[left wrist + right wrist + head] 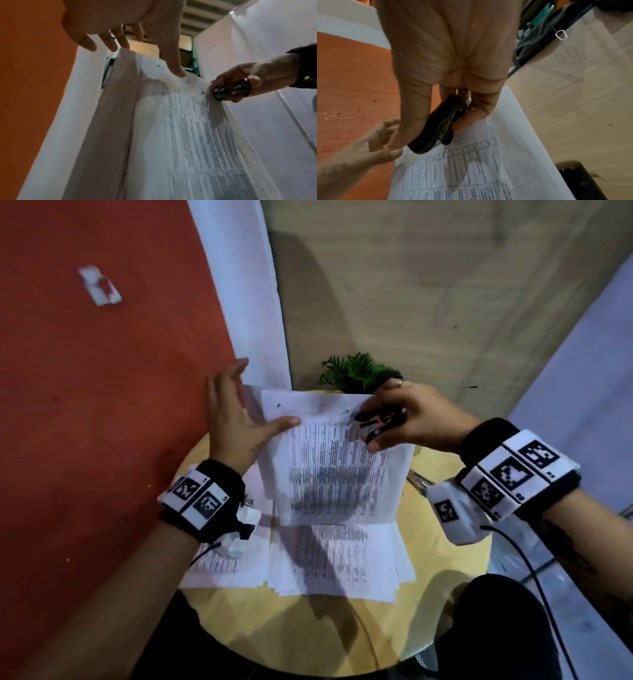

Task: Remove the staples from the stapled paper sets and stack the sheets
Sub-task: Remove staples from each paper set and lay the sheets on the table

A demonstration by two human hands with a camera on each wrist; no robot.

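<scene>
I hold a printed paper set (329, 467) upright above the round yellow table (308, 628). My left hand (239, 419) pinches its top left corner, thumb on the front sheet and fingers behind (150, 33). My right hand (411, 419) grips a black staple remover (380, 421) at the set's top right corner. In the left wrist view the staple remover (229, 90) has its metal claws against the paper's edge (180, 135). The right wrist view shows the staple remover (435, 128) between thumb and fingers over the sheet (471, 175). Small dark marks dot the top margin.
Loose printed sheets (335, 559) lie on the table under the raised set, with another pile (219, 566) to the left. A green plant (352, 371) in a dark pot (578, 180) stands at the table's far edge. A white scrap (99, 285) lies on the red floor.
</scene>
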